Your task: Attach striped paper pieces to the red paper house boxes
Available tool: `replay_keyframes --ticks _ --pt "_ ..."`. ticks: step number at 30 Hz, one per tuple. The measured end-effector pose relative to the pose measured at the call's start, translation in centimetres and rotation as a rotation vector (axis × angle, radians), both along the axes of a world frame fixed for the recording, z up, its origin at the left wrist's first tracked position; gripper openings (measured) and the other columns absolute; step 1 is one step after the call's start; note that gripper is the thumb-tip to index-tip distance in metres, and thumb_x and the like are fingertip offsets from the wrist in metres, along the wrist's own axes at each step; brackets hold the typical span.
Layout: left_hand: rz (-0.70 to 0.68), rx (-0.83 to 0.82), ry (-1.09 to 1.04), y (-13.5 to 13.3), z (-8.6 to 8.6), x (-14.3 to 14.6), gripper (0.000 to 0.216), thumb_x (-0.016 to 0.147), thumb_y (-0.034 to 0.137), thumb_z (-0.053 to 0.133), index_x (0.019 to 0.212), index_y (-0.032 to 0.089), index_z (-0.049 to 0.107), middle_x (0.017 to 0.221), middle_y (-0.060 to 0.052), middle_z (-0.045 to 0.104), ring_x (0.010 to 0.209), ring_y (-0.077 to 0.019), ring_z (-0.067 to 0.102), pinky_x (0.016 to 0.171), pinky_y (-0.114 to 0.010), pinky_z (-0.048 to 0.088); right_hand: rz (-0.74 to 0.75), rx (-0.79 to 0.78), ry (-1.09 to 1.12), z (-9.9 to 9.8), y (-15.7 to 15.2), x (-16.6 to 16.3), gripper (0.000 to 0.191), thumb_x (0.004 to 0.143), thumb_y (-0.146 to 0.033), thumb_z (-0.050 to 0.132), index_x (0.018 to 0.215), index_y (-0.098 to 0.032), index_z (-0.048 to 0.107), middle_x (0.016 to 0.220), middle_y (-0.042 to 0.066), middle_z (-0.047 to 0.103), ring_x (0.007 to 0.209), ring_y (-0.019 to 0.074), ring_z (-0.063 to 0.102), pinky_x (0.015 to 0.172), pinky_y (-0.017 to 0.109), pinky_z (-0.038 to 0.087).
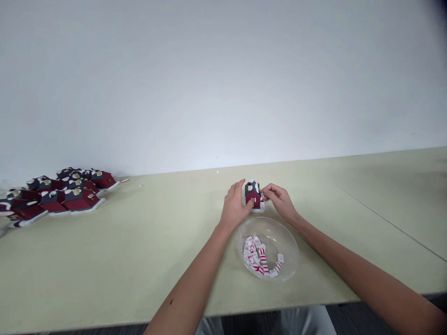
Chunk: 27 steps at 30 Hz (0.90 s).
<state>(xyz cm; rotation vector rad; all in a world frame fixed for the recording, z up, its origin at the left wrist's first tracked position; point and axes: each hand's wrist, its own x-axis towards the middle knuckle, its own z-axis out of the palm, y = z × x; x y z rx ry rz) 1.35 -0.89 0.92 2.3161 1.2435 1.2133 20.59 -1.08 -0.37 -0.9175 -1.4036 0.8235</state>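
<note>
Above the pale green table [146,260], the left hand [234,204] and right hand [280,200] press their fingers against a small red-and-navy model house [253,195]. It looks light and delicate, best held by its walls.

A model house [253,195] stands between the hands [234,204] [279,201], behind a bowl [293,249]; more houses [66,195] lie far left.

Bright, even light, faint soft shadows, bowed wide-angle edges, fine detail perhaps slightly blurred.

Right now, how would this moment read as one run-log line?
left hand on red model house | right hand pinching its side | clear bowl holds red-striped white pieces | more houses heaped at left
</note>
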Motion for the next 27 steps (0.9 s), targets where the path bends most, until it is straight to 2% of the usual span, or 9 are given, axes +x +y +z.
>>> replay_keyframes --ticks 27 --pt "0.001 -0.023 -0.038 0.51 -0.24 -0.21 0.063 0.087 0.028 0.062 0.145 0.025 0.039 0.146 -0.011 0.049 0.136 -0.0294 0.045 0.114 -0.049 0.037 0.034 -0.026 -0.007 0.06 -0.26 -0.03 0.035 0.084 -0.054 0.068 0.077 -0.02 0.069 0.069 0.001 0.062 0.067 0.0149 0.054 0.066 0.028 0.044"
